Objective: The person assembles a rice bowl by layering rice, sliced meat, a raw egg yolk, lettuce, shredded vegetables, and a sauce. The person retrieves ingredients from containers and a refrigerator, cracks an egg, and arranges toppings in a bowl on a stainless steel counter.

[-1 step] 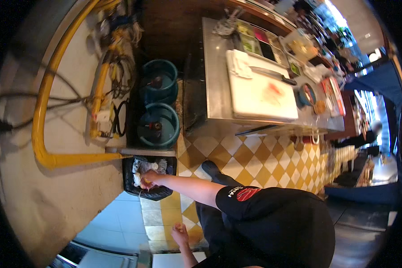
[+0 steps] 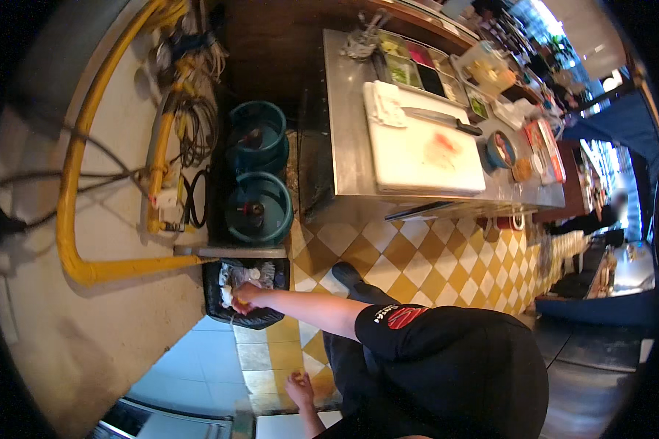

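A black-lined waste bin stands at centre left, below two teal buckets. My right hand reaches into its mouth with the arm stretched to the left, fingers curled downward. Something yellowish shows at its fingertips, too small to name. White crumpled waste and clear plastic packaging lie in the bin beside that hand. Lower in the picture, my left hand hangs over the tiled floor, apart from the bin. Its fingers are curled in; a small pale yellowish bit seems to show between them, its kind unclear.
Teal buckets stand beyond the bin. A yellow pipe and cables run along the left wall. On the steel table, a white cutting board carries a knife and a folded cloth. Another person is at far right.
The view has shifted slightly. My right hand sits a little lower in the bin, and more of the clear plastic shows beside it. Otherwise both arms keep nearly the same pose.
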A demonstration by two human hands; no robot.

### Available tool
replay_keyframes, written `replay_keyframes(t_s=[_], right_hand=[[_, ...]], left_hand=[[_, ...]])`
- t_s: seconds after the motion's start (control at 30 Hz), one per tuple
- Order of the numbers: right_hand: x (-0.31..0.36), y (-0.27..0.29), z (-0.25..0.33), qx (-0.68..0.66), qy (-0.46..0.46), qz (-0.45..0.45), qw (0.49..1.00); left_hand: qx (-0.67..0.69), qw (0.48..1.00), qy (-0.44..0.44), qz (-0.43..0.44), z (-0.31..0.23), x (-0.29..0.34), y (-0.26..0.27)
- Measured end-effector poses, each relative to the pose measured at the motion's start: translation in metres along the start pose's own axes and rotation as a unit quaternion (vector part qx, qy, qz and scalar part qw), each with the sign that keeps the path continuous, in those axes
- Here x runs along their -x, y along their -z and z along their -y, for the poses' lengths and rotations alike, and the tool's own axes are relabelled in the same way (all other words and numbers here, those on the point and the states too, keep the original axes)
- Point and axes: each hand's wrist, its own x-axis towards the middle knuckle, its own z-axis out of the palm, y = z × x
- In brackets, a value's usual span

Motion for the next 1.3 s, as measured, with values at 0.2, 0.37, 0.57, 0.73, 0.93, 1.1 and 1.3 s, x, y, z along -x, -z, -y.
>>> replay_keyframes(t_s=[0.2, 0.37, 0.57, 0.73, 0.93, 1.1, 1.3], right_hand=[[0.152, -0.041, 0.057, 0.012, 0.031, 0.085, 0.996], [0.35, 0.011, 0.111, -0.023, 0.109, 0.087, 0.99], [0.574, 0.178, 0.175, -0.062, 0.24, -0.095, 0.964], [0.744, 0.347, 0.226, -0.036, 0.342, -0.299, 0.89], [0.841, 0.53, 0.271, 0.026, 0.307, -0.418, 0.855], [0.845, 0.608, 0.287, 0.095, 0.27, -0.405, 0.868], [0.829, 0.635, 0.288, 0.251, 0.26, -0.426, 0.829]], left_hand=[[-0.085, 0.995, -0.008, 0.054, -0.024, 0.027, 0.06], [-0.077, 0.992, -0.091, 0.031, -0.095, -0.026, 0.066], [-0.07, 0.973, -0.186, 0.113, -0.235, -0.091, 0.034], [-0.125, 0.958, -0.196, 0.168, -0.304, -0.094, -0.027], [-0.216, 0.937, -0.114, 0.251, -0.357, -0.065, -0.082], [-0.221, 0.935, -0.111, 0.255, -0.398, -0.036, -0.103], [-0.227, 0.94, -0.084, 0.24, -0.416, -0.026, -0.109]])
